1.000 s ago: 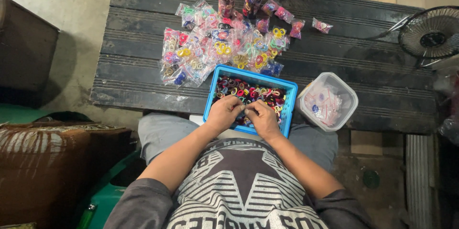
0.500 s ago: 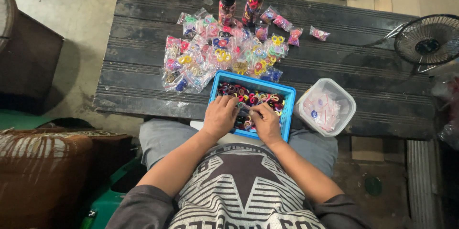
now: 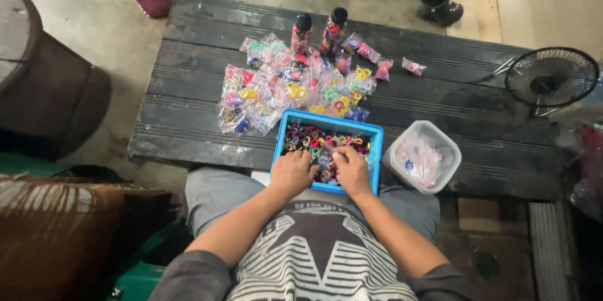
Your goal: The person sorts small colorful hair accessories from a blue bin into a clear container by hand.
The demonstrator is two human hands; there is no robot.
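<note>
Both hands, left (image 3: pixel 293 174) and right (image 3: pixel 352 172), remain buried in the blue plastic basket (image 3: pixel 326 150) of colourful hair bands (image 3: pixel 317 141), fingers curled; grip unclear, sorting apparently continuing.

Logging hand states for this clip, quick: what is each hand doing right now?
Left hand: in the blue basket, on the small coloured rings; grip cannot be told.
Right hand: same, fingers curled into the rings; hold cannot be told.

My left hand (image 3: pixel 293 174) palm down, fingers curled forward, my right hand (image 3: pixel 352 172) just beside it, knuckles up, fingertips bent down, both forearms bare, angled inward from elbows, wrists nearly level
</note>
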